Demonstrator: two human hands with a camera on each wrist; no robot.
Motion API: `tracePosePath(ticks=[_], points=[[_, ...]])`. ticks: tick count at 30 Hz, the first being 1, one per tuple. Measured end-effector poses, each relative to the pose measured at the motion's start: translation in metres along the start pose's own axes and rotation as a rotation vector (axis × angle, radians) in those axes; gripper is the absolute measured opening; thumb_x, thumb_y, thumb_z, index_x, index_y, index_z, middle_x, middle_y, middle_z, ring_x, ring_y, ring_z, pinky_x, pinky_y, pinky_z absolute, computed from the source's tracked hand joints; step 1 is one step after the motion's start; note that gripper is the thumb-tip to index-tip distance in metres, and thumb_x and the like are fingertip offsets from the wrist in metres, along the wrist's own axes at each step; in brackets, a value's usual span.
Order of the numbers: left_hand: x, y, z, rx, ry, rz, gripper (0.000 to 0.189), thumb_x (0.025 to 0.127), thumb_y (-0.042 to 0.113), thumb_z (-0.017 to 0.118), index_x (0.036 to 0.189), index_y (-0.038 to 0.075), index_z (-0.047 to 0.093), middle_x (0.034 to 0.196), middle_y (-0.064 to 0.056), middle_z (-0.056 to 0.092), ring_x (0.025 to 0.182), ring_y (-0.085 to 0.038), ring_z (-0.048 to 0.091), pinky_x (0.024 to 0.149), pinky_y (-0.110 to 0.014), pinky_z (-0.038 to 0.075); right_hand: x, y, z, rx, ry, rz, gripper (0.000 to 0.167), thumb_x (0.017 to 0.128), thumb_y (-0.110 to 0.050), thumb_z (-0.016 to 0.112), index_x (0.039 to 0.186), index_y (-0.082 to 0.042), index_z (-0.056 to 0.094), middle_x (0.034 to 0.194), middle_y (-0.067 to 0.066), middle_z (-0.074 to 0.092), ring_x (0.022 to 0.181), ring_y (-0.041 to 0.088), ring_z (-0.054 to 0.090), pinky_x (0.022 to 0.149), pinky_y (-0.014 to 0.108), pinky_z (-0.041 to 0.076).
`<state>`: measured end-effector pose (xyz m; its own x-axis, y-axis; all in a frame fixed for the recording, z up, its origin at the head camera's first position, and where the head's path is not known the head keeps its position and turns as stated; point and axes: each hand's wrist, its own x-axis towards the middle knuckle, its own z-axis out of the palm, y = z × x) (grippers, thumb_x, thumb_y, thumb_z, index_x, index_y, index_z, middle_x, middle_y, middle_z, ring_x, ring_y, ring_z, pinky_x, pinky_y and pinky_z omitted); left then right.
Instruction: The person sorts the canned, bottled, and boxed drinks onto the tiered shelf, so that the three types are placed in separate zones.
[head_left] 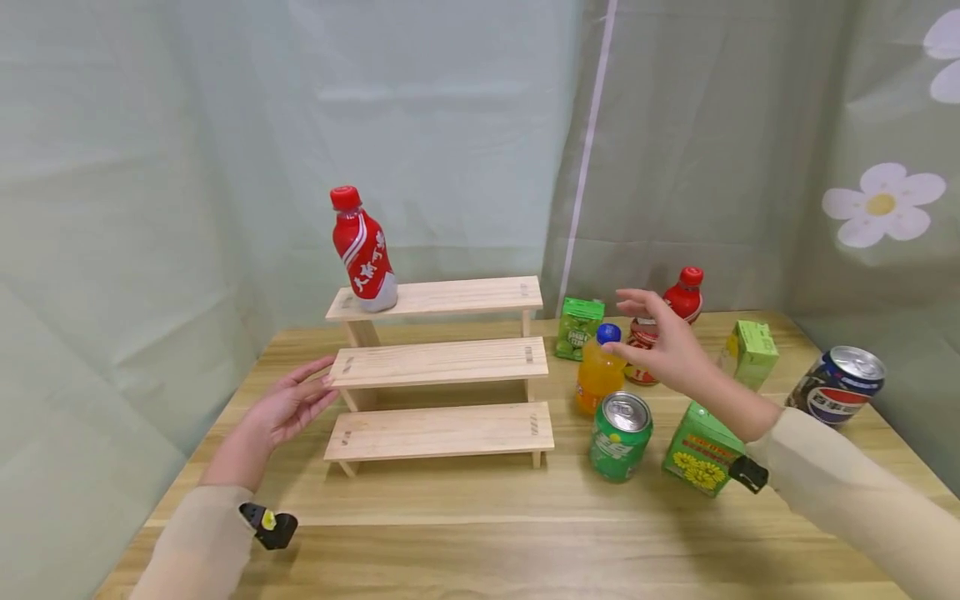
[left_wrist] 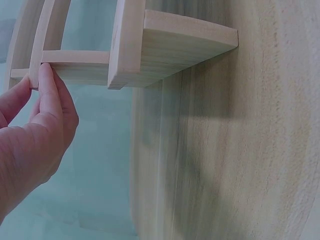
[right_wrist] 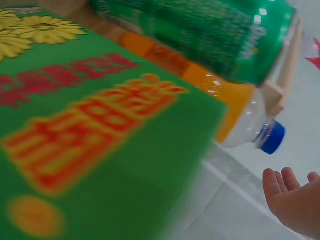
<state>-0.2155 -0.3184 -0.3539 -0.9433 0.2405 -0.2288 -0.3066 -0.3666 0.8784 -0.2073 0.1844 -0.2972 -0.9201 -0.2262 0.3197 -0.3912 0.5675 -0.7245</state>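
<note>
A curtain (head_left: 435,125) spans 9 to 3 o'clock round the table (head_left: 465,554); towards the table's 11 stands a rack (head_left: 438,432); at its 9 the left hand (head_left: 291,408) pinches the middle tier (head_left: 438,363) between thumb and fingers; at its 3 the right hand (head_left: 669,346), thumb and fingers spread wide, holds nothing, near the blue cap (head_left: 608,333) of the orange bottle (head_left: 596,385); one red bottle (head_left: 367,258) stands on the top tier (head_left: 465,294) towards 9, a second red bottle (head_left: 684,297) beyond the right hand; from the orange bottle, the flowered box (head_left: 701,454) is at 4, the blue can (head_left: 836,387) at 3, the green can (head_left: 621,437) at 5, the red can (head_left: 640,375) at 2, the yellow-green carton (head_left: 752,354) near 3, the green carton (head_left: 580,329) at 11.
</note>
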Motion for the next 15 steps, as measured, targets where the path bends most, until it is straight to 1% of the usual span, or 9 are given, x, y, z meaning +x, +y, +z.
tracePosePath(ticks=[4,9,15], points=[[0.0,0.0,0.0,0.001,0.006,-0.004,0.033,0.097,-0.003,0.047,0.103,0.022,0.067,0.099,-0.001,0.064,0.089,-0.01,0.066,0.083,-0.019,0.056,-0.002,0.01,0.002,0.012,-0.003,0.011,0.067,0.082,-0.009,0.075,0.137,0.0,0.038,0.133,0.026,0.048,0.125,0.042,0.045,0.102,0.057,0.042],[0.001,0.0,0.0,0.018,0.017,-0.003,0.031,0.097,-0.002,0.048,0.105,0.023,0.065,0.099,-0.001,0.064,0.089,-0.01,0.066,0.084,-0.019,0.056,-0.003,0.022,0.005,0.014,-0.036,0.029,0.067,0.082,-0.009,0.074,0.138,0.001,0.038,0.137,0.027,0.044,0.128,0.045,0.041,0.105,0.058,0.038],[-0.001,0.0,0.001,0.036,0.045,-0.012,0.031,0.096,-0.001,0.051,0.104,0.025,0.065,0.099,0.0,0.065,0.089,-0.009,0.066,0.084,-0.019,0.056,-0.001,0.035,0.009,-0.027,-0.089,0.028,0.065,0.084,-0.012,0.073,0.138,0.004,0.041,0.137,0.026,0.045,0.124,0.046,0.045,0.104,0.058,0.041]])
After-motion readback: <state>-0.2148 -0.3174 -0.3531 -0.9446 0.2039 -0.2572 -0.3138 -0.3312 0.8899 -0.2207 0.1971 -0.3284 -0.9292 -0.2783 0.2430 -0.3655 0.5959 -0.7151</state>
